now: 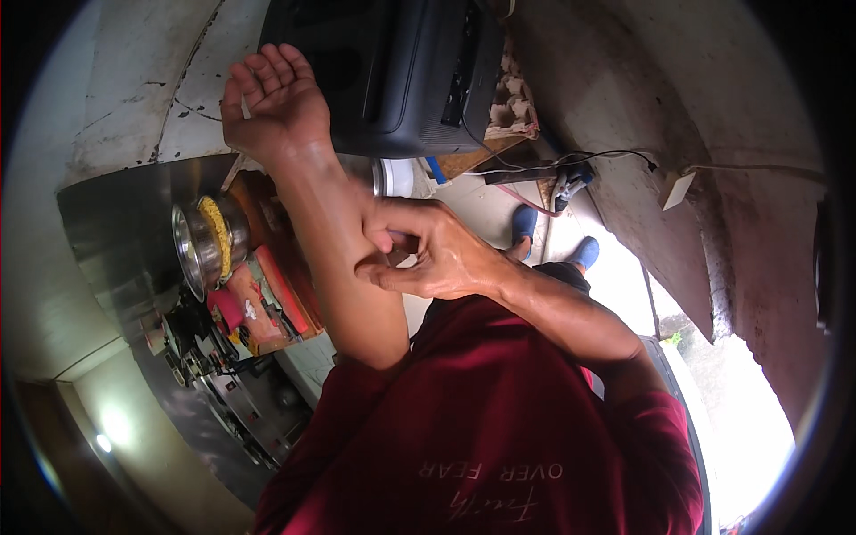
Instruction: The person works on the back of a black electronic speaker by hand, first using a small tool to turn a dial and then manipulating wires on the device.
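My left hand [281,107] is raised at the upper left, palm turned up and fingers loosely bent. Nothing lies in it. Across the bare left forearm [343,259] comes my right hand [423,250], close to the inner elbow. Its bent fingers and thumb stand apart against or just beside the skin; exact contact is hard to tell, and the fingertips are partly blurred. No object shows in either hand. The skin of the right hand and forearm looks shiny.
A bulky black television-like set [392,80] stands beyond my left hand. To the left are a steel bowl [187,245] with a yellow item, a cluttered red-brown surface [267,303] and a metal stove [245,392]. Blue clogs [524,223] and a cable [615,153] are at right.
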Demonstrator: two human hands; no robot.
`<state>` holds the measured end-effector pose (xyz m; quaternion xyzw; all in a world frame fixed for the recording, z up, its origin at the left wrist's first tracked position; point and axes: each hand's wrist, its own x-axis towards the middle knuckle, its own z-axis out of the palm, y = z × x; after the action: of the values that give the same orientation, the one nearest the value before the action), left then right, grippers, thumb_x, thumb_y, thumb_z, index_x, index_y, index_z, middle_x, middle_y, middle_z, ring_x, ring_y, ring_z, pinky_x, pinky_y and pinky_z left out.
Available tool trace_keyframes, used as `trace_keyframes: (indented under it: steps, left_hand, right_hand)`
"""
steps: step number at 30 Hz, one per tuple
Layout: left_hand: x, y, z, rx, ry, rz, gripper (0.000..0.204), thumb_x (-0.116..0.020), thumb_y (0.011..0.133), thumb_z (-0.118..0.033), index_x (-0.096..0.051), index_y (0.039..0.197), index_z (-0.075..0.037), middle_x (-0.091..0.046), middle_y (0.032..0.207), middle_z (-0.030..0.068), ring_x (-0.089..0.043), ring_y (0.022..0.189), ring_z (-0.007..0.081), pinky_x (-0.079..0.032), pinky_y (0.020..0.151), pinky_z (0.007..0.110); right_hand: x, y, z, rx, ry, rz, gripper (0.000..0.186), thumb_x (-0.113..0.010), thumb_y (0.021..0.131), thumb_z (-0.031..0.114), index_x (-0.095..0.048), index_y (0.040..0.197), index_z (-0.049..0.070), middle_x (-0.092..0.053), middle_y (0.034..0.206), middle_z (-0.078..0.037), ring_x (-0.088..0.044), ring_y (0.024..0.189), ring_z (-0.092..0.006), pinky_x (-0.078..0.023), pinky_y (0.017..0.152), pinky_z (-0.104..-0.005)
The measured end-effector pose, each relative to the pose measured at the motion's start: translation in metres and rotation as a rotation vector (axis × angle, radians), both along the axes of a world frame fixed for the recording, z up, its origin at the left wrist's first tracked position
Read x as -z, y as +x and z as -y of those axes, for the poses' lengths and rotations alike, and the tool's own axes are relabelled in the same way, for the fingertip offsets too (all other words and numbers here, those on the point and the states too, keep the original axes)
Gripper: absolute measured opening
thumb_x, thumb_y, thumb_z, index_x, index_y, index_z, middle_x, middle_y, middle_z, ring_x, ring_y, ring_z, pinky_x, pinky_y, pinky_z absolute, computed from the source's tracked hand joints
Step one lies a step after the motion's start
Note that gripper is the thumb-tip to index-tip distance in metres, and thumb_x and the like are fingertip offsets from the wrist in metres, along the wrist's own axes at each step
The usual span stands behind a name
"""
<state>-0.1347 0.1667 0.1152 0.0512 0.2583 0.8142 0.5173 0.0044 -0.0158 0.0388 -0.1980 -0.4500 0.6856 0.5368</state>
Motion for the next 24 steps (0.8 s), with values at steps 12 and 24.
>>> trace_keyframes:
  steps: [12,24]
  left_hand:
    - [0.007,-0.019,0.021,0.079,0.071,-0.394,0.025,-0.066,0.098,-0.02,-0.072,0.109,0.002,-0.074,0.11,0.0188,-0.068,0.118,0.0383,-0.05,0.116,0.06]
    - [0.02,-0.001,0.036,0.014,0.14,-1.229,0.032,-0.059,0.109,-0.014,-0.069,0.115,0.016,-0.075,0.114,0.0255,-0.074,0.112,0.0378,-0.059,0.113,0.051]
  right_hand:
    - [0.039,0.043,-0.027,0.692,-0.175,0.481,0.053,-0.082,0.09,0.005,-0.072,0.142,0.008,-0.065,0.102,-0.006,-0.057,0.07,-0.0158,-0.049,0.065,-0.0312]
    - [0.068,0.067,-0.092,0.675,-0.014,0.61,0.027,-0.087,0.095,0.016,-0.083,0.121,0.007,-0.073,0.115,-0.01,-0.071,0.098,-0.0259,-0.056,0.089,-0.0401]
